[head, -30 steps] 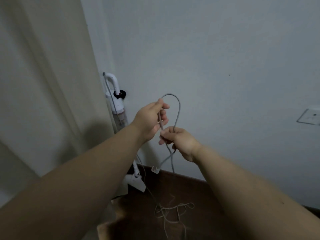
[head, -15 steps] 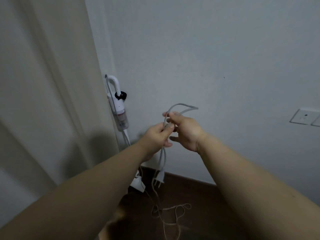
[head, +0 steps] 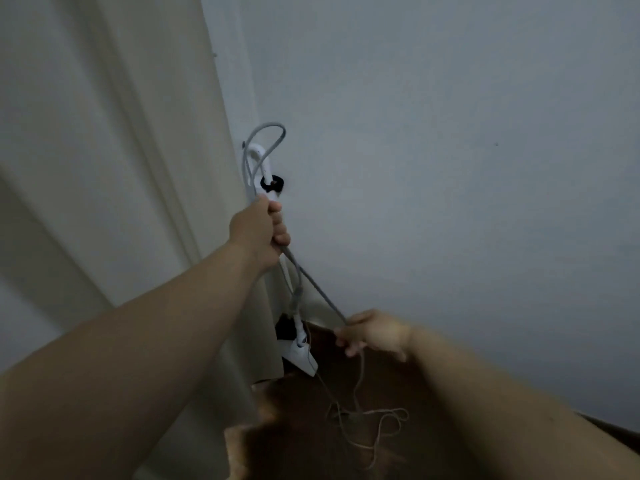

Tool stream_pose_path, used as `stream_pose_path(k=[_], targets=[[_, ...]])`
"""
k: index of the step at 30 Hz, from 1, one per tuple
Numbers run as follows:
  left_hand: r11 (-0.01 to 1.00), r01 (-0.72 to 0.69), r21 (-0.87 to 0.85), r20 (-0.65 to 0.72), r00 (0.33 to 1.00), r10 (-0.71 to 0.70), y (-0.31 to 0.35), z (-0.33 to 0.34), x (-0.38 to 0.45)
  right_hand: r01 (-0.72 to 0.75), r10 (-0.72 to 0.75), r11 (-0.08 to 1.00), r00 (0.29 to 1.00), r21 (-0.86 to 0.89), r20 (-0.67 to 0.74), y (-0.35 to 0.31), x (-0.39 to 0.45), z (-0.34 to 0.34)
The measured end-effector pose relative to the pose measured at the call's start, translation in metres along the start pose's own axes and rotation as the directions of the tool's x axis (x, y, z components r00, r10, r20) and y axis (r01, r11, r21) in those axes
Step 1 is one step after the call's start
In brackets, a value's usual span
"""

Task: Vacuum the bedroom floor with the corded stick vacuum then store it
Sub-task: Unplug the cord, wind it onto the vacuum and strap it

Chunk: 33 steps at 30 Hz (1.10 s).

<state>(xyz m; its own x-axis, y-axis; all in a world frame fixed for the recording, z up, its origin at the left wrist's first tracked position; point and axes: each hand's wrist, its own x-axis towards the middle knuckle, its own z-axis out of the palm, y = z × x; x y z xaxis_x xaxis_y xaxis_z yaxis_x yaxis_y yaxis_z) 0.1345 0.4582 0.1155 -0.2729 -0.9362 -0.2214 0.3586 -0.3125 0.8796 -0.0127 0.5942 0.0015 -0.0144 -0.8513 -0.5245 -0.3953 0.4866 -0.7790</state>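
Note:
The white stick vacuum stands upright in the corner against the wall, its looped handle hung at a black wall clip. My left hand is raised in front of the vacuum's body and grips a folded bundle of the grey power cord, whose loop sticks up above the handle. From that hand the cord runs down and right to my right hand, which pinches it low near the skirting. The plug hangs below my left hand, blurred.
A cream curtain hangs on the left beside the vacuum. The rest of the cord lies in loose loops on the dark wooden floor. A plain grey wall fills the right.
My left hand has lifted the cord bundle up and left to the vacuum's handle. My right hand has dropped down along the cord towards the floor. The hands have moved apart.

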Motion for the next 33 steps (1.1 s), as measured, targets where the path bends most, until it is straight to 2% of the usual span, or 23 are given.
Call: stream_pose_path(k=[2, 4, 5, 8, 9, 10, 13, 15, 18, 20, 23, 26, 29, 33], targets=[[0.999, 0.050, -0.010, -0.004, 0.999, -0.050, 0.005, -0.019, 0.003, -0.106, 0.106, 0.986, 0.994, -0.125, -0.007, 0.011, -0.005, -0.022], [0.995, 0.097, 0.014, 0.000, 0.995, -0.097, 0.004, -0.035, 0.007, -0.162, 0.157, 0.975, 0.987, -0.152, -0.046, 0.010, -0.009, -0.040], [0.993, 0.110, 0.034, -0.002, 0.994, -0.110, 0.002, -0.041, 0.008, -0.141, 0.131, 0.983, 0.987, -0.117, -0.089, 0.003, -0.010, -0.047], [0.982, 0.116, 0.146, -0.017, 0.993, -0.115, -0.004, -0.051, 0.010, 0.050, -0.025, 0.993, 0.976, 0.111, -0.219, -0.025, -0.011, -0.064], [0.973, 0.113, 0.201, -0.014, 0.994, -0.113, -0.006, -0.052, 0.009, 0.098, -0.069, 0.990, 0.967, 0.106, -0.247, -0.037, -0.013, -0.068], [0.958, 0.103, 0.269, -0.011, 0.994, -0.104, -0.007, -0.053, 0.009, 0.124, -0.109, 0.991, 0.958, 0.041, -0.265, -0.050, -0.015, -0.071], [0.875, 0.052, 0.481, -0.006, 0.998, -0.056, -0.010, -0.045, 0.003, 0.102, -0.177, 0.941, 0.961, -0.323, -0.211, -0.086, -0.017, -0.064], [0.828, 0.021, 0.560, 0.036, 0.998, -0.049, -0.012, -0.031, -0.006, 0.120, -0.208, 0.898, 0.964, -0.423, -0.168, -0.109, -0.013, -0.049], [0.778, -0.004, 0.629, 0.073, 0.996, -0.054, -0.020, -0.010, -0.020, 0.222, -0.285, 0.926, 0.941, -0.305, -0.181, -0.140, -0.011, -0.030], [0.793, 0.048, 0.608, 0.045, 0.994, -0.095, -0.023, -0.001, -0.026, 0.244, -0.282, 0.948, 0.941, -0.204, -0.188, -0.150, -0.010, -0.030], [0.730, 0.086, 0.678, 0.042, 0.987, -0.156, -0.018, 0.003, -0.028, 0.196, -0.231, 0.967, 0.945, -0.166, -0.232, -0.151, -0.010, -0.037], [0.749, 0.093, 0.656, 0.057, 0.983, -0.172, -0.015, 0.004, -0.025, 0.140, -0.198, 0.969, 0.931, -0.204, -0.305, -0.150, -0.008, -0.040], [0.745, 0.040, 0.666, 0.141, 0.974, -0.179, -0.013, 0.005, -0.021, 0.109, -0.187, 0.969, 0.911, -0.222, -0.368, -0.151, -0.005, -0.040], [0.745, -0.063, 0.664, 0.287, 0.942, -0.176, -0.005, -0.002, -0.017, 0.192, -0.222, 0.974, 0.904, -0.117, -0.365, -0.142, -0.002, -0.045]])
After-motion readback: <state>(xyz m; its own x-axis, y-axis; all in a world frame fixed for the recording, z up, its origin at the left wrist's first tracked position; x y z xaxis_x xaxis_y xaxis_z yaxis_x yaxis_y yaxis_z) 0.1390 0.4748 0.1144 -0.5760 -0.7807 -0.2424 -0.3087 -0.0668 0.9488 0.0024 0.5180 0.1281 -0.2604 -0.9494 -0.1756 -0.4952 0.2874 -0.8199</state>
